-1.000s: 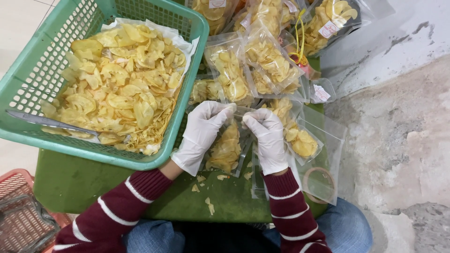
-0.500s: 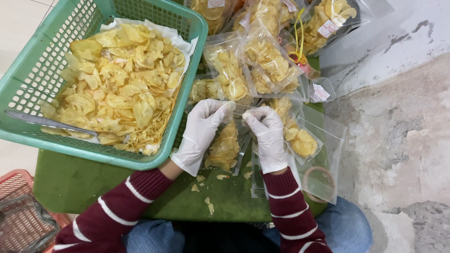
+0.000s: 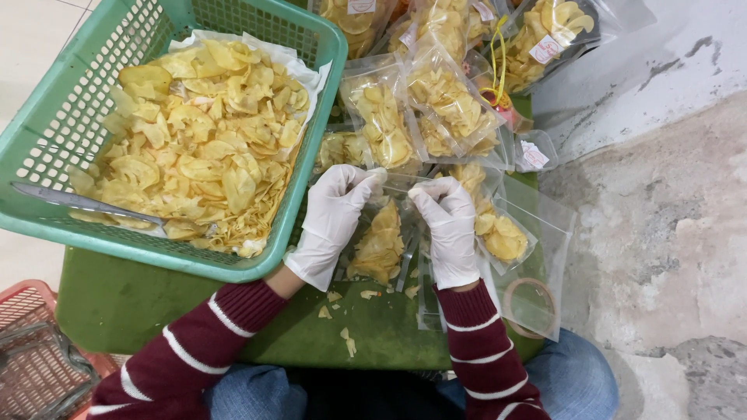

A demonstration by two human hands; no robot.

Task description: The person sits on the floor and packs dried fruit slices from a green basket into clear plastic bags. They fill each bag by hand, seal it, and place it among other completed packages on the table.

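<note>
Both my hands wear white gloves. My left hand (image 3: 334, 214) and my right hand (image 3: 449, 225) pinch the top edge of a clear plastic bag of yellow chips (image 3: 379, 245), which lies on the green table (image 3: 140, 303) between them. A green plastic basket (image 3: 257, 23) at the left, lined with white paper, is heaped with loose yellow chips (image 3: 198, 140). A metal scoop handle (image 3: 78, 201) lies across the basket's near side.
Several filled clear bags of chips (image 3: 436, 93) are piled at the back. Another partly filled bag (image 3: 506, 233) and a roll of tape (image 3: 529, 305) lie to the right. A red basket (image 3: 35, 365) sits low at the left. Chip crumbs (image 3: 342, 311) dot the table.
My hands have stayed on the bag's top edge; only slight finger movement shows.
</note>
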